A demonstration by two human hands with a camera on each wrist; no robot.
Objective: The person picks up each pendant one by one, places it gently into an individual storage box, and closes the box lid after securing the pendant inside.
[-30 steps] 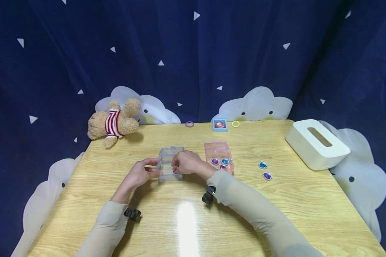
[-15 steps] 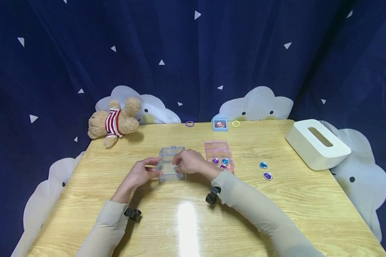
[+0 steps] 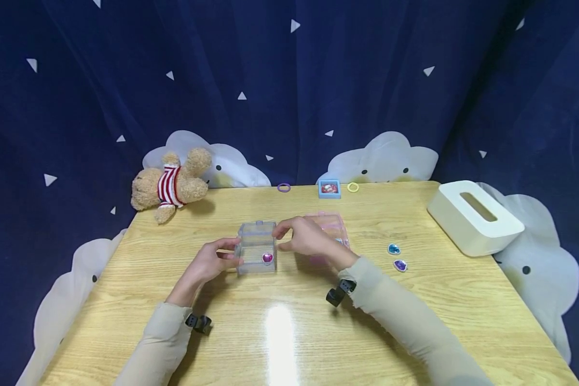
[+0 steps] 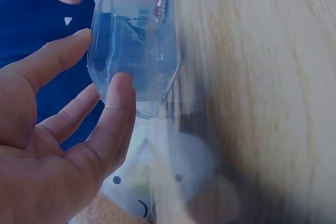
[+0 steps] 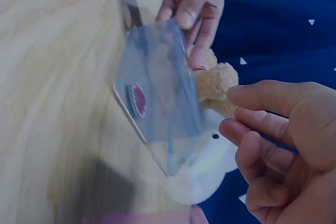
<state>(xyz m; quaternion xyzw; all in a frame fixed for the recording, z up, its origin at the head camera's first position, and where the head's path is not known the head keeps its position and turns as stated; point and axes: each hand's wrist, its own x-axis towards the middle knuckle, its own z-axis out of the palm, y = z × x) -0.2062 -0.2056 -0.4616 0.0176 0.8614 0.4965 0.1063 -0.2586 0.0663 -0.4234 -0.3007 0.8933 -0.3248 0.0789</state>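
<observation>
A clear bluish plastic box point(image 3: 255, 234) stands with its lid up in front of me. My left hand point(image 3: 213, 261) holds its left end, thumb and fingertips against the walls, as the left wrist view also shows. One magenta gem point(image 3: 267, 258) with a silvery beaded rim lies inside, near the box's right end. My right hand point(image 3: 307, 238) is just right of the box, fingers slightly bent and nothing between them. Behind that hand and partly hidden by it is an open pink plastic box point(image 3: 332, 219); a bit of a blue gem shows in it.
A blue gem point(image 3: 393, 249) and a purple gem point(image 3: 400, 265) lie on the table at right. Further right stands a white tissue box point(image 3: 477, 217). At the back are a purple ring point(image 3: 283, 187), a small blue frame point(image 3: 329, 188), a yellow ring point(image 3: 353, 187) and a teddy bear point(image 3: 171, 185).
My right hand has let go of the magenta gem inside the clear box and moved out to the right, now covering part of the pink box. The left hand has stayed put.
</observation>
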